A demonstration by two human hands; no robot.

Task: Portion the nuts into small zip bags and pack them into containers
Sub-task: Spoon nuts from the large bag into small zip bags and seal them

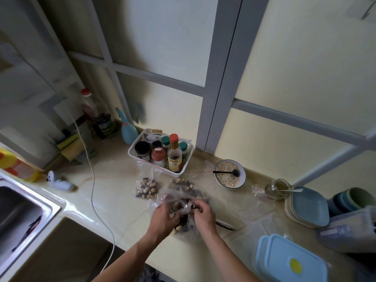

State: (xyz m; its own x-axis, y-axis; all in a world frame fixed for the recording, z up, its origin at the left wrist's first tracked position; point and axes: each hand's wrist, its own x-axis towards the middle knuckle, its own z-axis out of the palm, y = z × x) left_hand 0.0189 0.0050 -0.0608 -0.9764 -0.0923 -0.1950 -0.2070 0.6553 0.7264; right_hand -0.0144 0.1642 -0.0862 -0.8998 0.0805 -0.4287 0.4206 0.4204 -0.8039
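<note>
A clear zip bag of mixed nuts (184,208) sits at the middle of the counter between both hands. My left hand (163,217) grips the bag's left side, with nuts showing under its fingers. My right hand (203,213) pinches the plastic at the bag's top right. A filled small zip bag of nuts (147,188) lies flat to the back left. Another bag of nuts (183,185) lies just behind the one I hold. Blue lidded containers (293,261) stand at the front right.
A white basket of spice bottles (134,151) stands behind the bags. A bowl of oats with a black spoon (230,175), a glass jar (278,188), stacked blue plates (307,206) and empty zip bags (260,224) lie right. The sink (22,216) and a white cable (92,180) are left.
</note>
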